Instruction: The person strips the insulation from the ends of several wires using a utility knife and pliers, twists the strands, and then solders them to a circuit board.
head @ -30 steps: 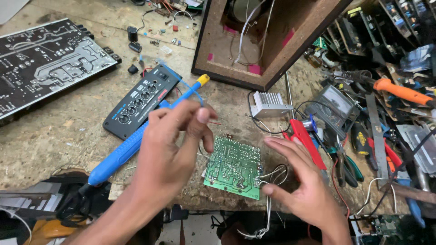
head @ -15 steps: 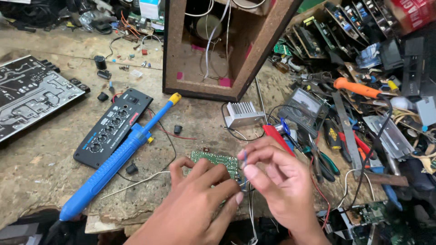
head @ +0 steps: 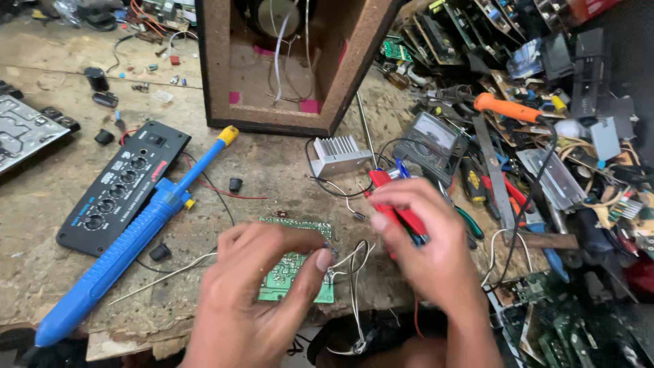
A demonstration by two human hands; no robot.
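Board: a small green rectangular circuit board (head: 294, 269) lies flat on the worn chipboard bench (head: 61, 225) near its front edge, component side down, its long axis running roughly away from the person.
Left hand: the left hand (head: 262, 293) rests over the board's near side, thumb and forefinger pinched on its right edge; the grip is clenched on the board.
Right hand: the right hand (head: 426, 238) sits just right of the board, fingers curled around red-handled pliers (head: 398, 204); the grip is closed on the handles, whose long axis slants from upper left to lower right.
Key relation: the board lies to the left of the right hand's grip, near it but apart; thin white wires (head: 354, 259) trail from the board's right edge through the gap between the hands. The left hand is the nearer one, already touching the board.
Left of the board: a long blue desoldering pump with a yellow tip (head: 129, 238) lies diagonally, crossing a black control panel with a row of knobs (head: 119, 194).
Container: an open brown particle-board speaker box (head: 218, 68) stands behind, mouth toward the person; white wires hang inside, and pink patches show at its inner corners.
Beyond the hands: a ribbed aluminium heat sink (head: 337, 153) and a grey analogue multimeter (head: 429, 136).
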